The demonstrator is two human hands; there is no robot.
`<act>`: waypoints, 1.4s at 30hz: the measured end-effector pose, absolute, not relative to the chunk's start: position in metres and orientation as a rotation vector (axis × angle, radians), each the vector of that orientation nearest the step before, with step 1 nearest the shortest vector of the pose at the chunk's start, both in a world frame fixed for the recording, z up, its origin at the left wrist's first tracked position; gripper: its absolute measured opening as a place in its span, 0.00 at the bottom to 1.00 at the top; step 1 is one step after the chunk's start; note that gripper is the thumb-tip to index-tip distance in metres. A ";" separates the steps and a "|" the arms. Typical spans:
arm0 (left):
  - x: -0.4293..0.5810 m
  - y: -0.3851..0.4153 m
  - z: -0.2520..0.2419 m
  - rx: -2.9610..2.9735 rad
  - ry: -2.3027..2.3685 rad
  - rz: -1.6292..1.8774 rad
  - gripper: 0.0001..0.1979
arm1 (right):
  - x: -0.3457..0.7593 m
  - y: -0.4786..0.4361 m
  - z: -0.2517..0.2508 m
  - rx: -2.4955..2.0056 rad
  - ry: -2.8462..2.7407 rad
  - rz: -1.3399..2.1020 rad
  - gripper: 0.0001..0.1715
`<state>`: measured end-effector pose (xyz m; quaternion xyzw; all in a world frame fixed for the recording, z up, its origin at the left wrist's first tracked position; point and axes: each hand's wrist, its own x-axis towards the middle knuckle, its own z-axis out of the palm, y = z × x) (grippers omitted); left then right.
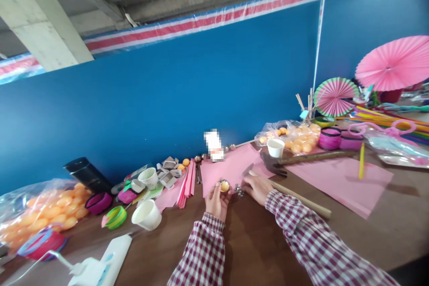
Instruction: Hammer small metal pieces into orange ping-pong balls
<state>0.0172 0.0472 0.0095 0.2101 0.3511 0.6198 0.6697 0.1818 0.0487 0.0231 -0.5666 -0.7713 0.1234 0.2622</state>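
My left hand (216, 201) is closed round a small round cup-like piece (224, 185), orange-yellow inside with a silvery rim. It is held just above the table, near the front edge of a pink paper sheet (214, 172). To its right, my right hand (258, 189) reaches down with curled fingers at a small heap of shiny silver pieces (239, 190). Whatever is between those fingertips is too small to make out. A hammer with a wooden handle (301, 197) lies under and behind my right wrist.
A second hammer (315, 157), a white cup (275, 147) and bagged orange balls (298, 138) lie behind on the right. Left are paper cups (146, 214), folded pink strips (187, 183), a black bottle (87, 176) and a power strip (114, 261). A blue partition (174, 89) closes the back.
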 end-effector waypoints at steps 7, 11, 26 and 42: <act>0.017 0.045 0.011 0.555 0.764 1.360 0.15 | 0.173 0.050 0.018 -1.392 -1.840 0.508 0.11; 0.019 0.044 0.011 0.587 0.755 1.350 0.17 | 0.171 0.052 0.015 -1.290 -1.790 0.620 0.13; 0.019 0.043 0.011 0.627 0.736 1.348 0.17 | 0.172 0.051 0.017 -1.340 -1.790 0.652 0.14; 0.020 0.043 0.011 0.616 0.741 1.353 0.17 | 0.172 0.049 0.021 -1.389 -1.813 0.543 0.13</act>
